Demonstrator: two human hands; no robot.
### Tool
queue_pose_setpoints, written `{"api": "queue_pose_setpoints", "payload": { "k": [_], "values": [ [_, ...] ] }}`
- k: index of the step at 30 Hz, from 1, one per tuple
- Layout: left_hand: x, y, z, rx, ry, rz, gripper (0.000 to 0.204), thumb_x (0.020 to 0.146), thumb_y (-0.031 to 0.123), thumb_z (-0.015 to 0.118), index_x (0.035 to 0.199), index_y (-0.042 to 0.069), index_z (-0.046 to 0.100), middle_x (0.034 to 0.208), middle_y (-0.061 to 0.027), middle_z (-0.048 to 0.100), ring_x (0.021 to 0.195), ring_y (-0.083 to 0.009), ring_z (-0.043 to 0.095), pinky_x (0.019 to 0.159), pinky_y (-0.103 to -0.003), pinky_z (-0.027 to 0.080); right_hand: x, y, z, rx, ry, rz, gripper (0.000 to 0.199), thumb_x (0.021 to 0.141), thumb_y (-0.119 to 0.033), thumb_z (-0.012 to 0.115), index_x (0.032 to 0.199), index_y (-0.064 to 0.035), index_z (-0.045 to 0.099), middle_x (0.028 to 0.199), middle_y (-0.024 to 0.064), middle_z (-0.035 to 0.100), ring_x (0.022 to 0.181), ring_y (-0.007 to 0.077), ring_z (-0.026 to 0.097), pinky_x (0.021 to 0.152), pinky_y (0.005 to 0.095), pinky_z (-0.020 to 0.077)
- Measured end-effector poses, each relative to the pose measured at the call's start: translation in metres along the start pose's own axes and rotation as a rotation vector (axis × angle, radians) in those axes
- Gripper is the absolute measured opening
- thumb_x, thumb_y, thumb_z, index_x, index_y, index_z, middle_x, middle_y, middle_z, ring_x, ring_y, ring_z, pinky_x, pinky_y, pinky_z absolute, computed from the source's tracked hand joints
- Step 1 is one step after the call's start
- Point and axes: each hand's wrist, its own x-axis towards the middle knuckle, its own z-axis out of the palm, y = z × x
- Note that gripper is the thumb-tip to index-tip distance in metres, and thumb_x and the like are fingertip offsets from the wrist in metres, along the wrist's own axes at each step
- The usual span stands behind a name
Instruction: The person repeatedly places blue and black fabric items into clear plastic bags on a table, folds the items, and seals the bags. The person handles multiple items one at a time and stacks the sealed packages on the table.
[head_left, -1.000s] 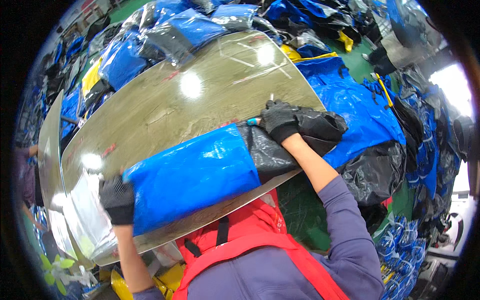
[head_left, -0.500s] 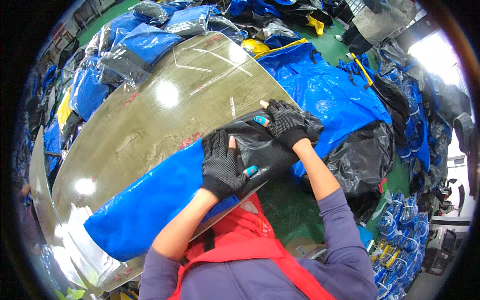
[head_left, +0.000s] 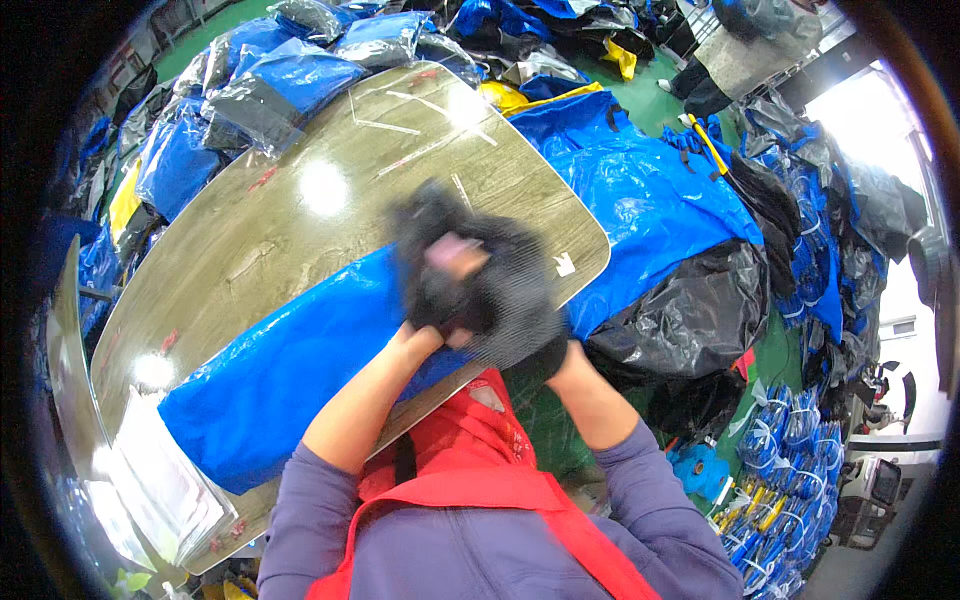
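Blue wrapped bundle [head_left: 290, 370] lies across your table [head_left: 250, 230] from 8 to 2 o'clock; left hand [head_left: 435, 270] and right hand [head_left: 520, 300] blur over its black end, grip indeterminable, so steady both before pulling.

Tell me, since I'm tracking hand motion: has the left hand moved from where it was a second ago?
Yes. The left hand has left the near left edge of the wooden table and swung right to meet the right hand over the blue bag's dark end.
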Motion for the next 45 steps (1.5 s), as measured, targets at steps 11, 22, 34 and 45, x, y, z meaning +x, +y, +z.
{"api": "queue_pose_setpoints", "payload": {
  "k": [11,22,34,45],
  "values": [
    [0.018,-0.008,0.015,-4.175,-0.233,-0.472,0.126,0.061,0.073,0.065,0.141,-0.015,0.023,0.147,-0.0362,0.019,0.141,-0.0475,0.011,0.117,-0.051,0.003,-0.019,0.115,-0.035,1.201,0.846,0.764,0.037,0.077,-0.007,0.061,0.114,-0.007,0.057,0.115,0.007,0.061,0.103,0.0229,0.059,0.093,0.0359,0.0485],
    [-0.006,0.029,0.109,-3.912,0.738,0.762,0.063,0.078,0.049,0.064,0.127,0.011,0.055,0.131,-0.0237,0.046,0.127,-0.0378,0.041,0.113,-0.046,0.021,-0.001,0.025,0.026,0.381,0.268,0.134,0.085,0.071,-0.024,0.072,0.144,-0.0069,0.032,0.136,0.0267,0.046,0.127,0.041,0.045,0.106,0.0461,0.0347],
    [-0.079,0.046,0.004,-3.873,-0.154,-0.429,0.069,0.087,0.042,0.053,0.14,0.001,0.038,0.146,-0.0267,0.034,0.134,-0.0472,0.031,0.113,-0.054,0.019,0.022,0.042,0.046,0.087,-0.077,0.179,0.045,0.091,-0.038,0.052,0.118,-0.0027,0.06,0.125,0.0231,0.056,0.118,0.0376,0.052,0.104,0.0504,0.0348],
    [-0.143,0.112,0.008,-3.926,-0.424,0.038,0.063,0.081,0.034,0.062,0.132,0.001,0.047,0.138,-0.0262,0.044,0.127,-0.0439,0.042,0.11,-0.046,0.03,0.013,-0.005,0.092,-0.288,-0.565,0.155,0.087,0.084,-0.05,0.053,0.141,0.0107,0.027,0.146,0.0298,0.031,0.136,0.0453,0.028,0.111,0.0605,0.0141]
  ]
}}
